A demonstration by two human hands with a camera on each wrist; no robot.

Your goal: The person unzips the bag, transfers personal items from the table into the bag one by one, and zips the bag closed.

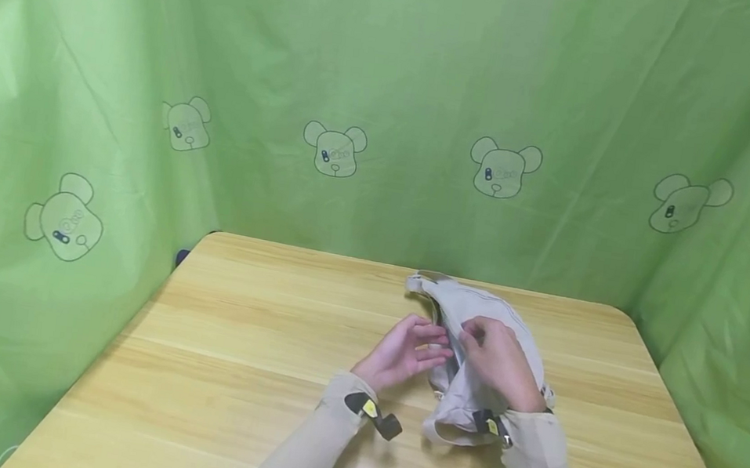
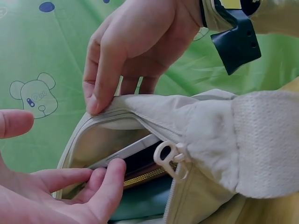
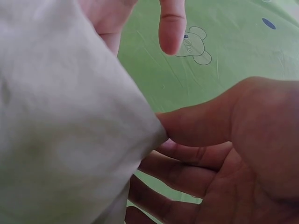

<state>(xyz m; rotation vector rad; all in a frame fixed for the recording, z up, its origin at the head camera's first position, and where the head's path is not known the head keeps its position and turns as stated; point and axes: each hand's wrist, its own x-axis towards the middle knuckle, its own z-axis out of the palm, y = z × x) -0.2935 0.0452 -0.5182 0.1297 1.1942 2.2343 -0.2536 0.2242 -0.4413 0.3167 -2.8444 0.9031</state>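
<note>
A pale beige zippered bag (image 1: pixel 489 306) with a wide strap lies on the table. In the left wrist view its mouth gapes, with a large zipper pull (image 2: pixel 164 157) at one side. My right hand (image 1: pixel 499 359) pinches the bag's edge between thumb and fingers. At the mouth, my left hand (image 1: pixel 402 354) has its fingers partly inside, thumb held apart. Its fingertips are close to a flat dark item with a pale edge (image 2: pixel 126 151); contact is hard to tell. A gold-toothed zipper (image 2: pixel 145 177) and something teal (image 2: pixel 145 201) also show inside.
The wooden table (image 1: pixel 252 305) extends around the bag on both sides. Green curtains (image 1: pixel 433 60) printed with bear heads hang behind it and at both sides. A black camera mount (image 1: pixel 385 425) sticks out from my left wrist.
</note>
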